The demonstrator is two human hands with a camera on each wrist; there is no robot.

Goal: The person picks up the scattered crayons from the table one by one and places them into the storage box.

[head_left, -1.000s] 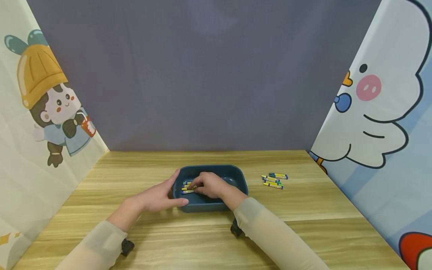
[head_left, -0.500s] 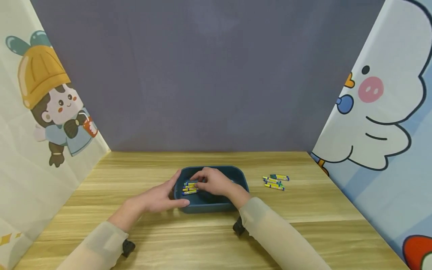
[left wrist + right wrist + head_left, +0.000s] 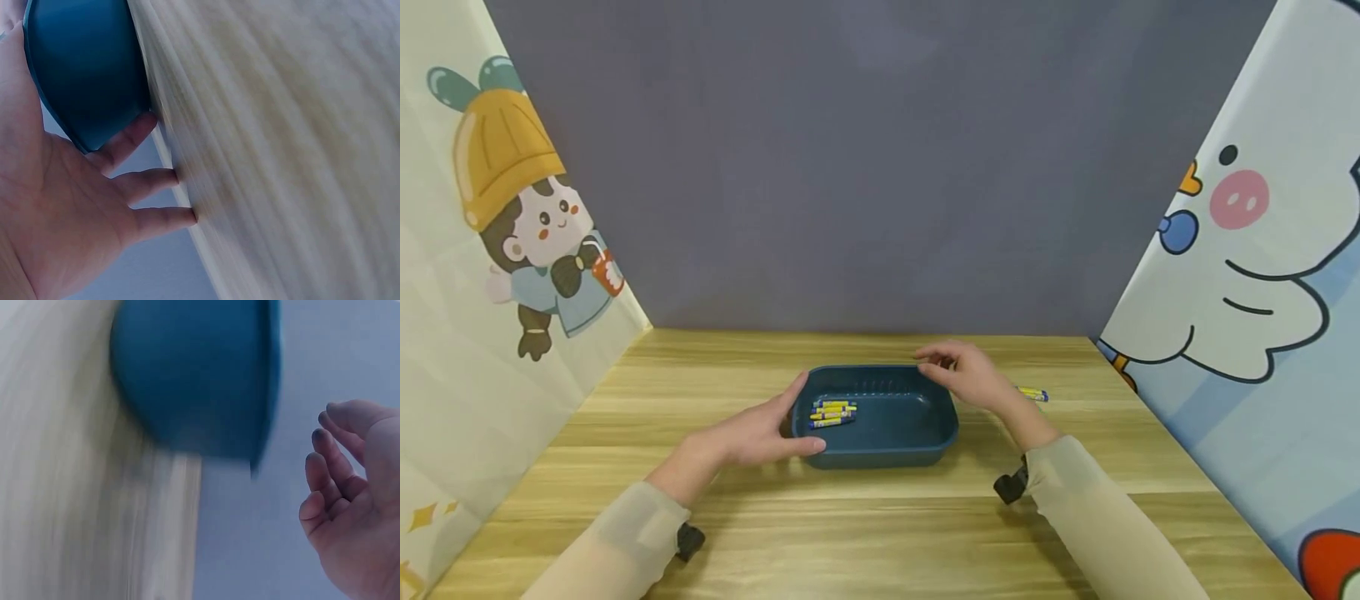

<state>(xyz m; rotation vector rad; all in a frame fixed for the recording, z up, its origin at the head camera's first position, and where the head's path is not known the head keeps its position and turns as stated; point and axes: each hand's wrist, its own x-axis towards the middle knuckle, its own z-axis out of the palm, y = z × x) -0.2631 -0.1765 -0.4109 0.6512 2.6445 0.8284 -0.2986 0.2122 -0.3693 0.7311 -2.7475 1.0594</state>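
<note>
A dark blue rectangular box (image 3: 887, 457) stands on the wooden table. Inside, at its left end, several yellow-wrapped crayons (image 3: 832, 414) lie side by side. My left hand (image 3: 760, 432) rests against that end, thumb over the front rim and index finger along the far corner. In the left wrist view, the other fingers (image 3: 147, 186) spread out straight, one touching the box wall. My right hand (image 3: 966, 372) is raised at the box's right far corner with fingers loosely bent and nothing in them. Past it, part of a yellow crayon (image 3: 1034, 394) shows on the table.
The wooden tabletop (image 3: 850, 542) ends at a grey back panel (image 3: 865, 167). Cartoon-printed panels flank it, a child figure (image 3: 542, 217) on the left and a white character (image 3: 1255, 258) on the right. A black wrist device (image 3: 1011, 483) sits below the right cuff.
My right hand has lifted out of the box and moved right, leaving the crayons inside uncovered. It now hides most of the crayons on the table. My left hand keeps its place.
</note>
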